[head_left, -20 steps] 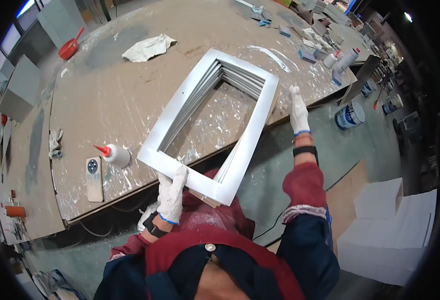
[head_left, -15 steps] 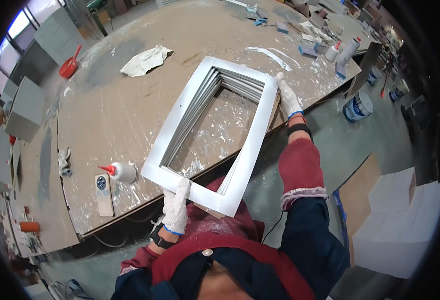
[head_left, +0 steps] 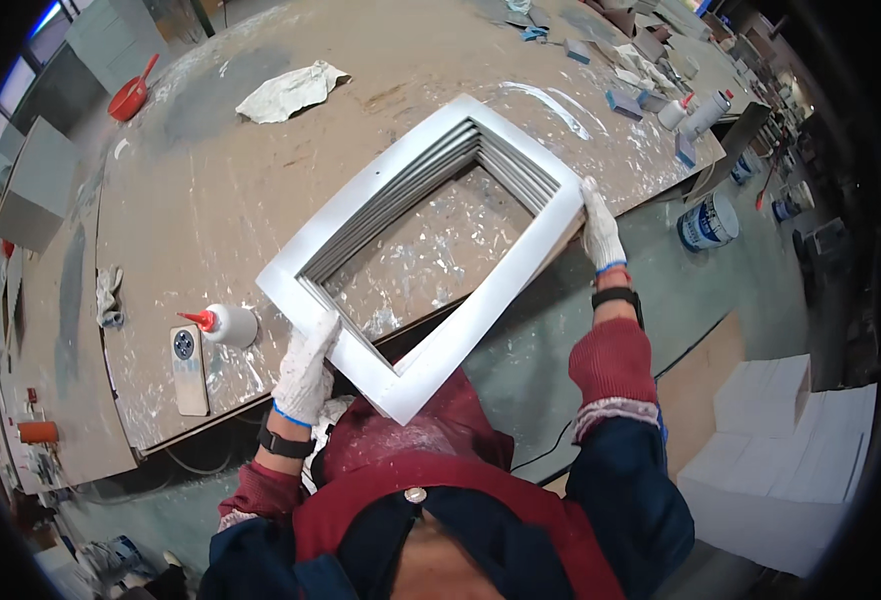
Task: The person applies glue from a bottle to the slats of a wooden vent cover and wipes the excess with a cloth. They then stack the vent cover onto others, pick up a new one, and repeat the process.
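Note:
I hold a white rectangular frame (head_left: 500, 290) with stepped inner mouldings above the near edge of a paint-spattered workbench (head_left: 190, 210). My left hand (head_left: 305, 370), in a white work glove, grips the frame's near left side. My right hand (head_left: 600, 232), also gloved, grips its far right corner. The frame is tilted, one corner pointing toward my chest. The bench top shows through its opening.
A white glue bottle (head_left: 225, 325) with a red tip lies beside a power strip (head_left: 188, 368) at the left. A crumpled cloth (head_left: 290, 90) and a red scoop (head_left: 132, 95) lie farther back. Bottles (head_left: 705, 112) and blocks sit far right. A paint bucket (head_left: 708, 222) and white boxes (head_left: 790, 460) stand on the floor.
The frame has shifted slightly toward the right and nearer to me, both hands keeping their grip on it.

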